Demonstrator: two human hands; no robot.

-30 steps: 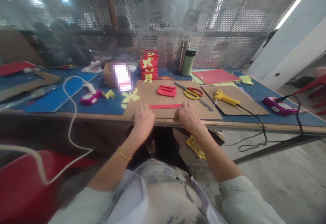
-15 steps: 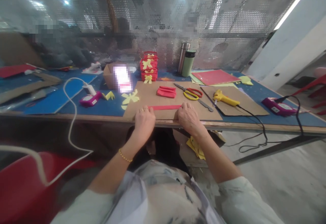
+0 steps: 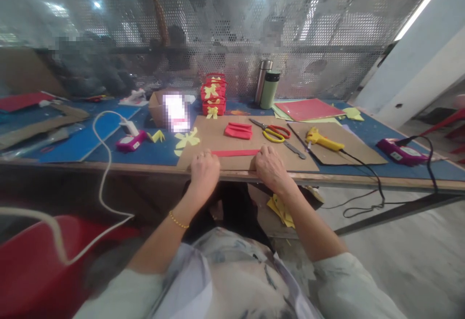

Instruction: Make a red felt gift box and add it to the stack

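Head view: the step in hand appears to be handling a red strip (image 3: 236,153), stretched flat between both hands near the front edge of a cardboard sheet (image 3: 212,130). The fingers of the left hand (image 3: 204,169) and right hand (image 3: 269,168) are curled in narrowly, holding one end each; the fingertips' exact grip is hidden. A folded red piece (image 3: 238,130) lies just beyond, beside the scissors (image 3: 265,127). Any further move seems to call for even tension and level ends, since the thin strip could crease or skew.
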